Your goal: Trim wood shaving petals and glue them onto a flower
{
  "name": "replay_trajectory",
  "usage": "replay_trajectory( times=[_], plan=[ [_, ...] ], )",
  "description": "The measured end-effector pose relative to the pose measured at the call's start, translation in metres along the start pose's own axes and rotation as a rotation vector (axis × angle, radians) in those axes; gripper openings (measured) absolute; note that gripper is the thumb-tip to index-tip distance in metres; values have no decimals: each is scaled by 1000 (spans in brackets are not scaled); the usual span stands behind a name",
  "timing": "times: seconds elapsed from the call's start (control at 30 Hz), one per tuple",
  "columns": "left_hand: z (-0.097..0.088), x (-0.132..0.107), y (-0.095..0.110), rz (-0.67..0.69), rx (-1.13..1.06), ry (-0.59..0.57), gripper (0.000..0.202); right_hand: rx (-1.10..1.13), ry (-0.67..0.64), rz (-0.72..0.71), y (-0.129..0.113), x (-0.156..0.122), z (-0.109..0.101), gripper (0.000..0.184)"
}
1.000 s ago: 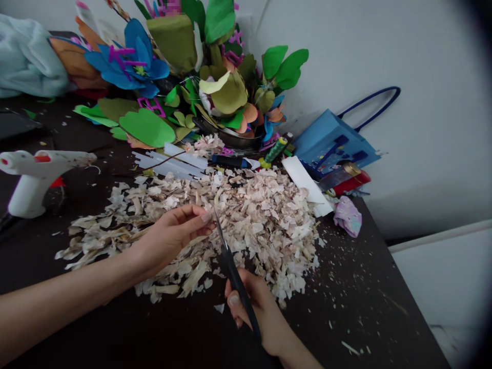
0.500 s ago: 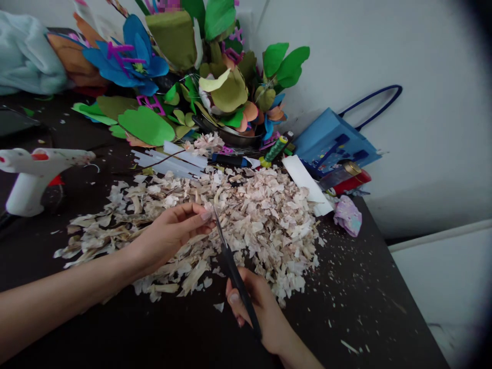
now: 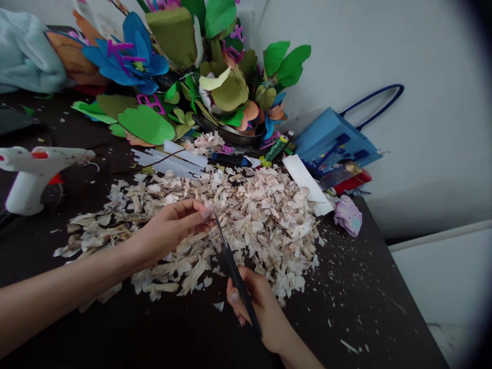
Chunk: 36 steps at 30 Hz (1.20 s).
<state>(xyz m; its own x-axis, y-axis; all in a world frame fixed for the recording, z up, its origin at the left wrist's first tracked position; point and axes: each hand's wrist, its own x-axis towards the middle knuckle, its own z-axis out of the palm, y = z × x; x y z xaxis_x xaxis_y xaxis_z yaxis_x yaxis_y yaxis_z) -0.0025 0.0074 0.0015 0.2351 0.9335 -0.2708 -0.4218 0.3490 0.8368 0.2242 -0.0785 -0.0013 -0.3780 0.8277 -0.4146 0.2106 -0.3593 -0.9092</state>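
Note:
My left hand point(image 3: 177, 225) pinches a small pale petal-like flake point(image 3: 209, 206) between thumb and fingertips, above the heap of dry flakes. My right hand point(image 3: 261, 305) is wrapped round the black handles of a pair of scissors point(image 3: 236, 274). The scissors slant up and left, and their blade tips are right at the flake beside my left fingertips. Whether the blades touch it I cannot tell. Under both hands spreads a wide heap of cream and brownish dry flakes point(image 3: 265, 220), with longer curled strips on its left side.
A white glue gun point(image 3: 25, 179) lies at the left. Behind the heap are translucent glue sticks point(image 3: 172, 161), a green thread spool point(image 3: 275, 148) and colourful artificial flowers point(image 3: 226, 92). At the right stand a blue bag point(image 3: 332, 138) against the wall and a crumpled lilac piece point(image 3: 348, 215).
Both hands stay almost in place, with only a slight shift at my left fingers and forearm. The scissors remain at the flake.

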Motion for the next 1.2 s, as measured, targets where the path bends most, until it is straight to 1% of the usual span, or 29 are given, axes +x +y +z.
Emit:
replay_trajectory(
  times=[0.17,0.27,0.37,0.47,0.63,0.73,0.93,1.07,1.2],
  plan=[
    [2,-1,5,12,28,-9,23,-26,3,-10,2,-2,-1,49],
    [4,-3,12,25,83,-34,18,-58,11,-20,1,-2,-2,47],
    [4,-4,16,33,148,-50,18,-68,20,-20,1,-2,-2,46],
    [0,-1,15,39,191,-65,19,-62,25,-8,3,-2,-2,46],
    [-5,4,12,48,201,-77,27,-64,34,-1,4,-1,-2,47],
    [-6,4,13,42,208,-86,25,-69,31,2,3,-1,-2,48],
    [-7,5,18,18,255,-131,21,-1,2,8,4,-1,-1,49],
    [-9,8,19,28,294,-144,25,67,-23,14,2,-1,0,51],
    [-9,10,21,16,294,-140,31,67,-45,13,1,-1,0,54]
  ],
)
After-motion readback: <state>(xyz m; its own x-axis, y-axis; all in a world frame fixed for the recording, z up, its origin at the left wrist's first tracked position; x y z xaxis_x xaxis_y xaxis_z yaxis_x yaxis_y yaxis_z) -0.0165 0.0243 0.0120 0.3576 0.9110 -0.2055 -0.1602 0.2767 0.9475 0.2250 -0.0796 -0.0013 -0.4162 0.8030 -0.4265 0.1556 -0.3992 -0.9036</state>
